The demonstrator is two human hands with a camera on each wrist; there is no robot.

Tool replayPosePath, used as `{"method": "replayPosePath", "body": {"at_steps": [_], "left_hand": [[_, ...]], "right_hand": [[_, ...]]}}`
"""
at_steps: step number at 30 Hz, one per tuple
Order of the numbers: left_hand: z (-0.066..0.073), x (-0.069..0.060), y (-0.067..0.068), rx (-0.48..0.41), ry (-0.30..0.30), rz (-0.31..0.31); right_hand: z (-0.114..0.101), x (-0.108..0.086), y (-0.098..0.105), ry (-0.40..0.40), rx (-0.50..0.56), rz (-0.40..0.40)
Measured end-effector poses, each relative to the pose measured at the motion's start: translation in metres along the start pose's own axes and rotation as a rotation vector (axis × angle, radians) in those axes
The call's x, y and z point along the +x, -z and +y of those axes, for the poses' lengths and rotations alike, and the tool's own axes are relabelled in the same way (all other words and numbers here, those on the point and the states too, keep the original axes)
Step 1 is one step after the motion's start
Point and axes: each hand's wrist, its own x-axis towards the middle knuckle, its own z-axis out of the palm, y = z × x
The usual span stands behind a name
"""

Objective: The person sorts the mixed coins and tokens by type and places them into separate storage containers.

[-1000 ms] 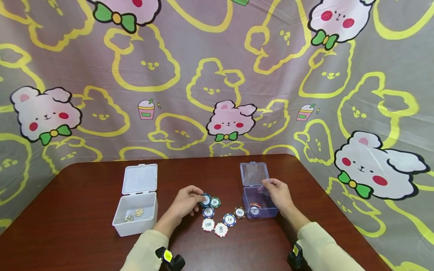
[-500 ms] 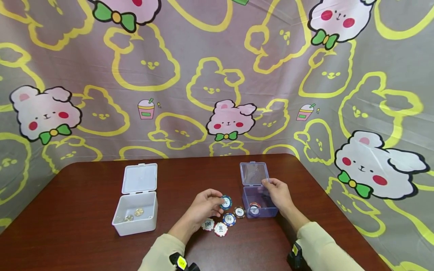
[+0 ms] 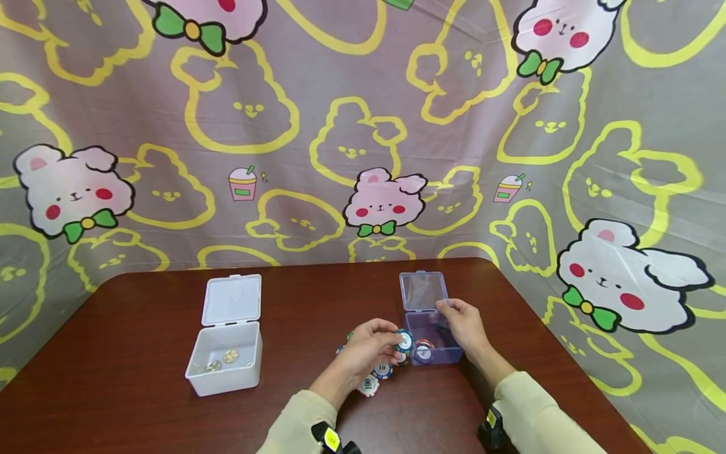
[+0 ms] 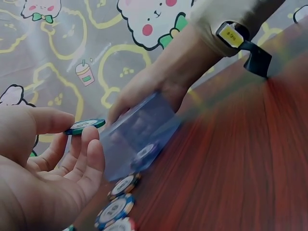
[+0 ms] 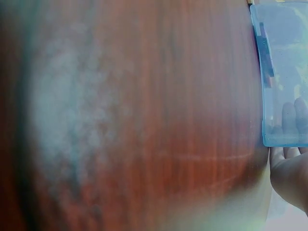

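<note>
My left hand [image 3: 368, 348] pinches a green-edged poker chip [image 3: 404, 341] between thumb and fingers, just left of a small clear purple box [image 3: 433, 356]. In the left wrist view the same chip [image 4: 85, 126] is tilted nearly edge-on, above the table. My right hand [image 3: 466, 328] grips the right side of the box, with fingers showing through its wall in the right wrist view. Inside the box lie chips [image 3: 423, 350], one blue-edged on top. More chips lie below my left hand, among them a red-edged 100 chip [image 3: 368, 385] and a blue 10 chip [image 3: 382, 370]; others are partly hidden.
A white box [image 3: 227, 372] with its lid [image 3: 232, 299] raised stands to the left, holding gold coins [image 3: 230, 356]. The purple box's hinged lid [image 3: 424, 291] stands raised at its back. A patterned cloth [image 3: 306, 157] hangs behind the brown table [image 3: 142, 340].
From the pile on the left, my left hand has carried the chip rightward to the purple box's left side. My right hand has stayed on the box.
</note>
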Motion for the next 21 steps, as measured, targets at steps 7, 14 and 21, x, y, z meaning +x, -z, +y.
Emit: {"method": "replayPosePath", "body": {"at_steps": [7,14,21], "left_hand": [[-0.003,0.011,-0.015,-0.055,0.030,0.026],[-0.004,0.019,-0.025,-0.129,0.037,0.073],[-0.004,0.023,-0.026,-0.137,0.046,0.097]], "right_hand": [[0.000,0.000,-0.001,-0.008,-0.002,0.011],[0.000,-0.002,-0.001,-0.002,-0.002,-0.001],[0.000,-0.001,0.000,-0.007,-0.009,0.007]]}}
